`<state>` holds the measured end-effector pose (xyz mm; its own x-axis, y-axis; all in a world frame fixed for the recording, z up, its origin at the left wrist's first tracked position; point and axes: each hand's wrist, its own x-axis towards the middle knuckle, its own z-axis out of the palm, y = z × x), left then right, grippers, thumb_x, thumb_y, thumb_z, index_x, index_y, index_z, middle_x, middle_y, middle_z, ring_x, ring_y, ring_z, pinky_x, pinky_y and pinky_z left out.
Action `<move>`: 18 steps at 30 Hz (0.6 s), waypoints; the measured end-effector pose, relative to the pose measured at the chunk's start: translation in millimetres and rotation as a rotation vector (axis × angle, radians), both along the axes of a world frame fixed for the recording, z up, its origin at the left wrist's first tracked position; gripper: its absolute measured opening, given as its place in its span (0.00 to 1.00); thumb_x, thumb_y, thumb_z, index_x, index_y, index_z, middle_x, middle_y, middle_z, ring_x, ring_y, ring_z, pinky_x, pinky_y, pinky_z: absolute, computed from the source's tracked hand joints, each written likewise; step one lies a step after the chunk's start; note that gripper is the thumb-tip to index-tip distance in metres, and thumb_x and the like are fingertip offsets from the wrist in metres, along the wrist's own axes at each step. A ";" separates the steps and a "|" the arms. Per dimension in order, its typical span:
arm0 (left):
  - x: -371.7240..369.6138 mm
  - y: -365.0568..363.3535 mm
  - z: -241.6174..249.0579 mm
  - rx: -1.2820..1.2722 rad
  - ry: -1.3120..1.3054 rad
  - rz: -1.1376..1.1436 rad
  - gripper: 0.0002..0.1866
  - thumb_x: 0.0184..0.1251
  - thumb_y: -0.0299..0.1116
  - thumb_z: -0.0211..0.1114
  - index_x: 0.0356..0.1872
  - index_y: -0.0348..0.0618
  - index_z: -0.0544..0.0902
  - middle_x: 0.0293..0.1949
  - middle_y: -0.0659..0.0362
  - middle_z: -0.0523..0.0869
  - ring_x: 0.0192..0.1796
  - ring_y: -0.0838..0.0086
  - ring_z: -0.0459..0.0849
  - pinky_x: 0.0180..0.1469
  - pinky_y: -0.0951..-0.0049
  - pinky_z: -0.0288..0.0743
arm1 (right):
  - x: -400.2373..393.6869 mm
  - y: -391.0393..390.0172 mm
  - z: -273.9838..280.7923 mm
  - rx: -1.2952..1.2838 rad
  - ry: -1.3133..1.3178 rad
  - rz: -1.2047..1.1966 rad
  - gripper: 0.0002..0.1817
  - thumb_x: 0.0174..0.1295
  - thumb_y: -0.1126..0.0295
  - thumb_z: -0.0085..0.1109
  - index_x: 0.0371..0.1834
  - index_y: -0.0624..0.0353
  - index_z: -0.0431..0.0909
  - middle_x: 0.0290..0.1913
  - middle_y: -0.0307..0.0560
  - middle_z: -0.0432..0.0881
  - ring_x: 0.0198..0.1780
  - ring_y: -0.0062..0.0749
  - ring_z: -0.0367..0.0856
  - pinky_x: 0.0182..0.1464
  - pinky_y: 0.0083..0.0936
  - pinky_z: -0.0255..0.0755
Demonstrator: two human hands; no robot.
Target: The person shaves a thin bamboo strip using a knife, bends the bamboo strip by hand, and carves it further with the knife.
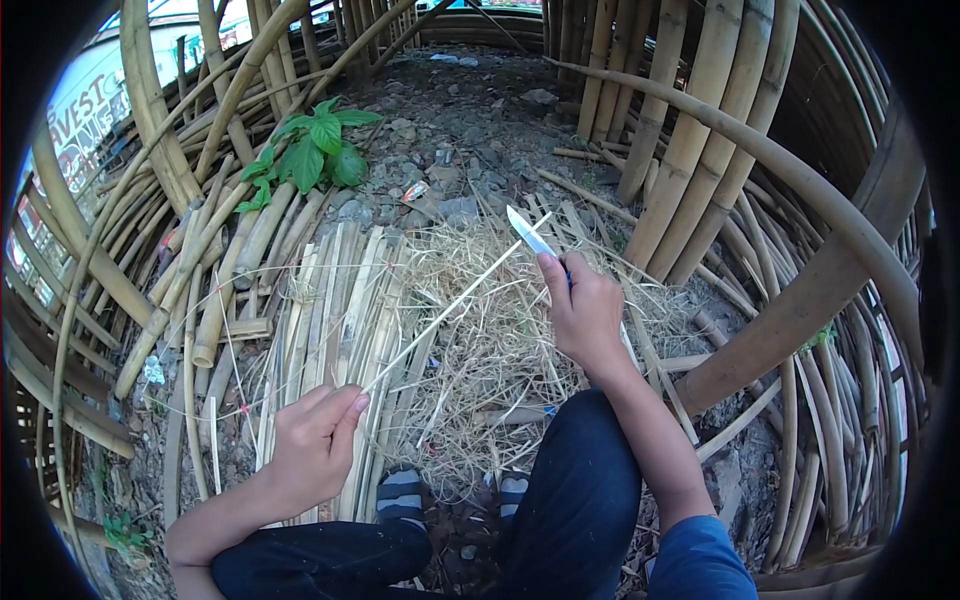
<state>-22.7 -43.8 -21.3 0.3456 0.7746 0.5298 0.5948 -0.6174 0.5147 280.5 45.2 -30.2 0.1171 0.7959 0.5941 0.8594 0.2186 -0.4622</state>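
Note:
My left hand (pixel 318 440) is closed around the lower end of a thin pale bamboo strip (pixel 450 310). The strip slants up to the right, over a heap of curly bamboo shavings (pixel 475 350). My right hand (pixel 583 305) grips a knife (pixel 530 231) by its handle, mostly hidden in the fist. Its bright blade points up and to the left, and the strip's far end overlaps the blade in this view. Split bamboo slats (pixel 340 290) lie side by side on the ground beyond my left hand.
Upright bamboo poles (pixel 700 130) stand at the right, with a thick curved pole (pixel 800 175) leaning across them. More poles lie stacked at the left, near a leafy green plant (pixel 318 150). Stony ground (pixel 450 120) stretches ahead. My sandalled feet (pixel 402 495) rest below the shavings.

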 end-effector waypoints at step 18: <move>-23.9 3.3 -2.1 -0.060 0.019 0.115 0.05 0.68 0.21 0.59 0.36 0.30 0.82 0.20 0.51 0.75 0.19 0.66 0.74 0.23 0.69 0.65 | 17.9 8.8 -1.8 -0.049 0.339 -0.099 0.24 0.73 0.52 0.44 0.35 0.64 0.78 0.22 0.56 0.78 0.29 0.52 0.80 0.33 0.41 0.69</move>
